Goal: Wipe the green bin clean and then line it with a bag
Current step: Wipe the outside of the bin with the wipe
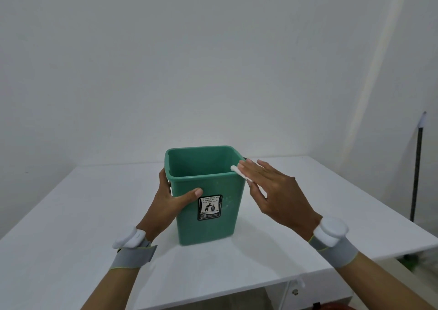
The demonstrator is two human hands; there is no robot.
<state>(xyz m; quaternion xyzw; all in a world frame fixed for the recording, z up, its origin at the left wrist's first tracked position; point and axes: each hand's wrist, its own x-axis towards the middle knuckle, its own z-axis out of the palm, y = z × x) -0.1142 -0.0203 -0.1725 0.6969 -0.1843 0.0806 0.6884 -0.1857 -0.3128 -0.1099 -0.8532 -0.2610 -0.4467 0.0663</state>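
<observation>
The green bin (206,196) stands upright and open on the white desk (308,215), between the two hands. The left hand (170,200) steadies it: its fingers (193,193) are clamped on the bin's left near corner, the thumb across the front wall and the others wrapped around the side, out of sight. The right hand (272,191) is laid flat over the right rim, fingers (251,170) stretched out and close together, pressing a small white wipe (239,173) onto the rim's near right corner; one end of the wipe pokes out past the fingertips into the bin's mouth. By my reading the wiping step is in hand, and it is the rim that is being worked. No bag is in view, so lining has not begun. Pale specks show on the front wall, below and to the left of the right fingers, so the next move probably calls for drawing the wipe down over that wall while the left hand keeps the light bin from sliding or tipping. Just to the right of the left thumb sits a black sticker (209,207) with white lettering that reads "KEBERSIHAN PANGKAL KESEHATAN" above a figure dropping litter into a bin; the small print beneath is too fine to read. Both wrists carry grey bands with white pods.
</observation>
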